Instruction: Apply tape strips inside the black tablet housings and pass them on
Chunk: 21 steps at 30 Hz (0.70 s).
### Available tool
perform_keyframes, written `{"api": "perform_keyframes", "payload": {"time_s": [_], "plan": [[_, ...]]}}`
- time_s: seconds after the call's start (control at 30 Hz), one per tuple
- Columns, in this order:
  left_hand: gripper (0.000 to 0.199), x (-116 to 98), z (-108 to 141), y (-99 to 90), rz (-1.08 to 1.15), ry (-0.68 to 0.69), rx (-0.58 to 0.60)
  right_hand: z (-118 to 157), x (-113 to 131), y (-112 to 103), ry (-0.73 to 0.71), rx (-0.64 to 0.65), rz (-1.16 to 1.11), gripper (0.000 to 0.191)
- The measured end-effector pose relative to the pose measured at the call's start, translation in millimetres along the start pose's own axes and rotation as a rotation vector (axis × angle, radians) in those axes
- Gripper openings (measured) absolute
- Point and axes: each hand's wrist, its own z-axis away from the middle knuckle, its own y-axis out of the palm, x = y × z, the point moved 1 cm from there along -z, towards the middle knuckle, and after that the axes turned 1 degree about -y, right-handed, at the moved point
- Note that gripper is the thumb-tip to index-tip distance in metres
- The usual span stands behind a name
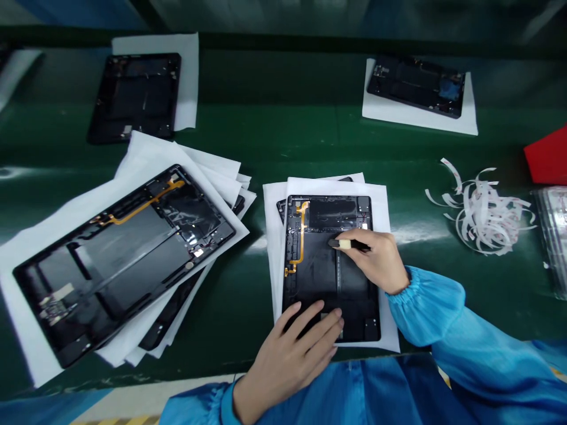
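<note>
In front of me lies a black tablet housing (319, 283) with its inside facing up, on white sheets. An orange flex cable (303, 236) runs along its left side. My left hand (299, 354) rests on the housing's near edge, its fingers spread. Above the housing's middle, my right hand (376, 257) pinches a short dark tool with a cream band (342, 243). The tool's dark tip is at or just over the housing's inner surface; I cannot tell whether it touches. Part of another dark device shows under the top sheet.
At left, a larger tablet housing (128, 260) tops a stack layered with white sheets (204, 177). Farther back lie two more housings, one at left (135, 97) and one at right (416, 85). Curled white strips (489, 215) lie right, near a red box (549, 156) and clear trays (553, 236).
</note>
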Motion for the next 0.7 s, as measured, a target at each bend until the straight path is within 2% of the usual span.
{"api": "perform_keyframes", "payload": {"time_s": [0.33,0.57,0.7], "plan": [[0.038,5,-10,-8.4,-0.047,0.011,0.116,0,1,-1,-0.033,0.01,-0.022,0.027],[0.039,9,-14,-6.9,0.002,0.026,0.074,2,0,-5,-0.065,0.02,-0.105,0.02],[0.038,9,-13,-4.8,0.006,0.022,0.063,3,-2,-6,-0.107,-0.011,-0.054,0.021]]}}
